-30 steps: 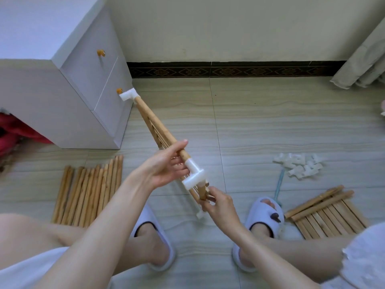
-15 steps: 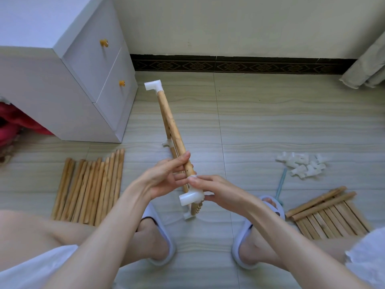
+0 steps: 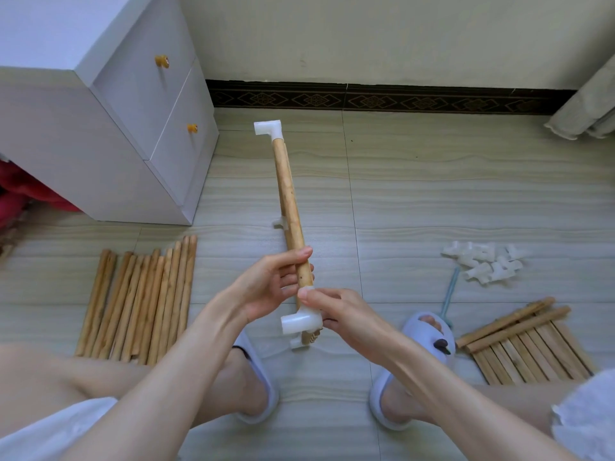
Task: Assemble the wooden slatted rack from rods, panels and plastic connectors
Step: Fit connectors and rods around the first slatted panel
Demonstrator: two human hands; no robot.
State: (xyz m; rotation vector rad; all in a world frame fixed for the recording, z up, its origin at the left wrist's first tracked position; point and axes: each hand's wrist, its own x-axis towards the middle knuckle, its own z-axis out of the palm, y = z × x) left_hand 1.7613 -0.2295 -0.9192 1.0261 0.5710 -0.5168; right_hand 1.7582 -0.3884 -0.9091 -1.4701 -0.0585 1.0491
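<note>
At the centre of the frame a long round wooden rod (image 3: 289, 197) runs from the upper middle down toward the hands, seen almost edge-on with a slatted panel hidden behind it. A white plastic elbow connector (image 3: 268, 128) caps its far end, and another white plastic connector (image 3: 300, 321) sits on its near end. The left hand (image 3: 271, 283) has its grip curled round the rod just above the near connector; the right hand (image 3: 336, 312) pinches that connector from the right. A row of loose wooden rods (image 3: 139, 299) lies on the tiled floor (image 3: 432, 201) at lower left. A pile of white plastic connectors (image 3: 484, 264) lies at right, above a wooden slatted panel (image 3: 525, 344) in the lower right.
</note>
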